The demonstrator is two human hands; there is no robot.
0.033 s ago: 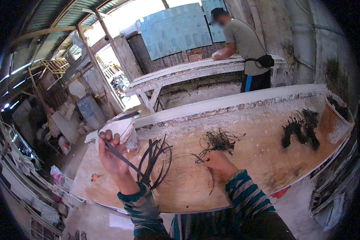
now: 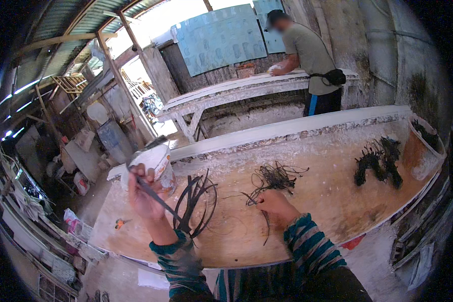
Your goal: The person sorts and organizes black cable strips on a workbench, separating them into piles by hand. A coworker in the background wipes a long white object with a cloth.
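Raised over the left part of the wooden tabletop point(image 2: 236, 241), my left hand point(image 2: 148, 196) is closed on a long dark flat strip point(image 2: 157, 199). One end of that strip curls up past my fingers, and the other runs down to a loose bundle of similar dark strips point(image 2: 189, 206) on the table. Near the middle, my right hand point(image 2: 277, 206) pinches a thin dark strip point(image 2: 266, 224), whose tail hangs below the fingers. Just beyond it lies a tangled heap of thin black strands point(image 2: 276, 177).
A white bucket point(image 2: 162, 163) stands behind my left hand. Black bunches point(image 2: 377, 161) lie at the right, beside a tub point(image 2: 425, 151). Small orange-handled scissors point(image 2: 120, 223) rest at the left. Across, a person point(image 2: 309, 55) leans over a white bench point(image 2: 236, 88).
My left hand has shifted slightly right and lower, and the strip's upper end has swung. The right hand stays in place. The co-worker has barely moved.
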